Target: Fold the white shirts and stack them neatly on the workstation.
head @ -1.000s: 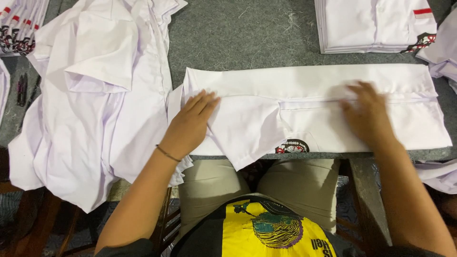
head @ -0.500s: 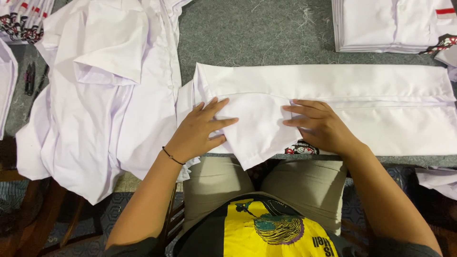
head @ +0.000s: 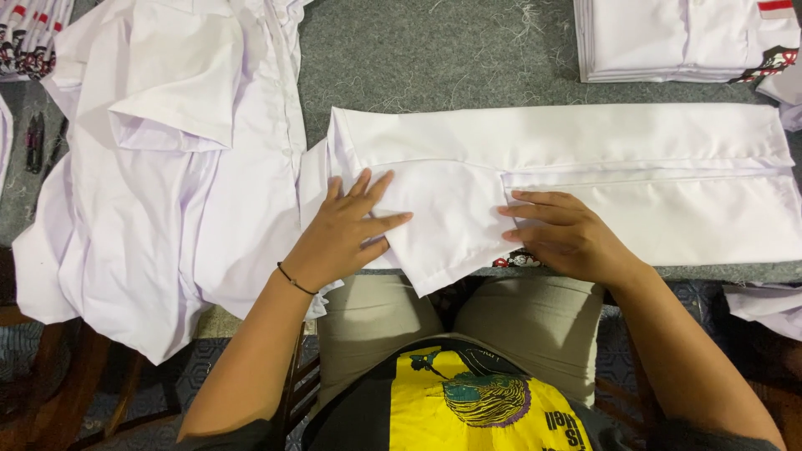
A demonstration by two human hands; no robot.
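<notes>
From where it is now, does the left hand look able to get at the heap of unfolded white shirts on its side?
Probably yes. The left hand lies flat on the folded white shirt, and the heap of unfolded shirts lies right beside it on the grey table, with nothing between.

White shirt [head: 585, 159] — folded into long flat band, lying crosswise on grey tabletop [head: 434, 58], long edges parallel to near edge. Horizontal fold line runs along middle. Sleeve flap folded over left-centre, its corner hanging past tabletop edge toward lap. Red-black patch peeks out at near edge. Left hand [head: 347, 234] and right hand [head: 568, 234] flat on it — palms down.
</notes>
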